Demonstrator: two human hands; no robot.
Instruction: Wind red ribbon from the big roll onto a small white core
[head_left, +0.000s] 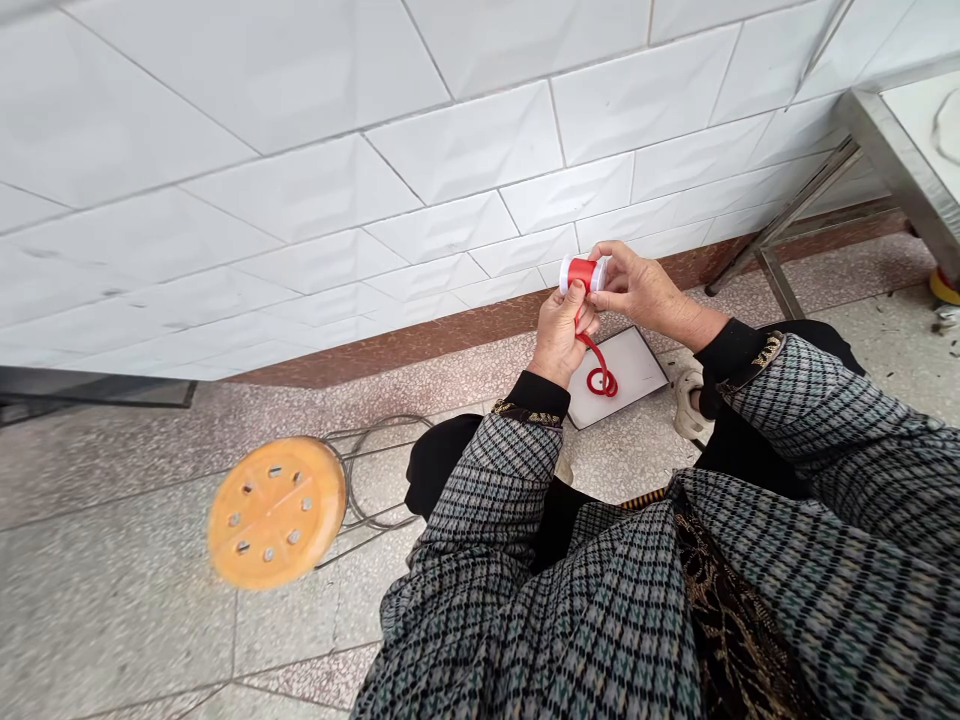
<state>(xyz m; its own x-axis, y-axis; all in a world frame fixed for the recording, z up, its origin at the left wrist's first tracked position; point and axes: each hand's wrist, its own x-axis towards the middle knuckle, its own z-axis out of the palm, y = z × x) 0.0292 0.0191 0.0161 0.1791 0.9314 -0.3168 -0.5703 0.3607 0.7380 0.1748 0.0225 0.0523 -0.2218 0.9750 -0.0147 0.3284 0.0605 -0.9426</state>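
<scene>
A spool of red ribbon or thread (581, 271) with white rims is held up between my two hands. My left hand (559, 335) is closed on its lower left side, the thumb pressed over the red winding. From under the left fingers hangs a fuzzy red stem (606, 378), its lower end curled into a loop. My right hand (649, 290) pinches the spool's right rim with thumb and fingers. Below the hands, a flat white board or tray (636, 368) with a dark edge lies near the floor.
An orange round stool (277, 512) with wire legs stands to the left. White tiles (465, 150) cover the wall ahead. At the right is a metal-framed table (892, 150); a white shoe (688, 405) shows beside the board. A dark glossy edge (97, 388) juts in at the left.
</scene>
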